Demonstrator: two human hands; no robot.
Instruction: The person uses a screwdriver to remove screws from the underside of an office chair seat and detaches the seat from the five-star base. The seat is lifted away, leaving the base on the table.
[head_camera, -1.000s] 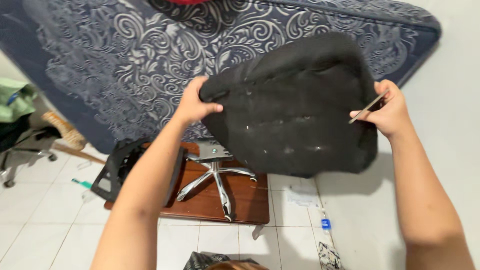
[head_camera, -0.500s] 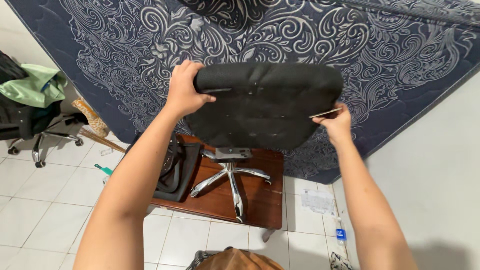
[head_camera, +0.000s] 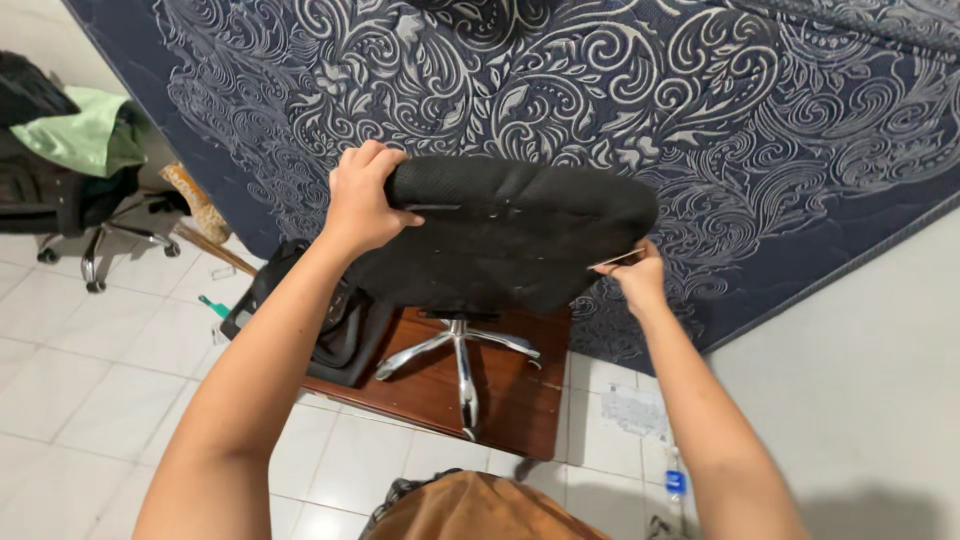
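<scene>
The left hand is closed on the left edge of the black seat cushion, at nine o'clock. The cushion stretches sideways between both hands, right above the chrome chair base. The right hand grips its three o'clock edge, pinching a thin metal tool. The base stands on a brown wooden board on the white tile floor, with a blue patterned mattress behind.

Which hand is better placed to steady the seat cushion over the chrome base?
Probably left: the left hand wraps the black seat cushion edge fully; the right hand also pinches a thin metal tool.

Clear bottle's blue label, white printed paper sheet, both on floor
</scene>
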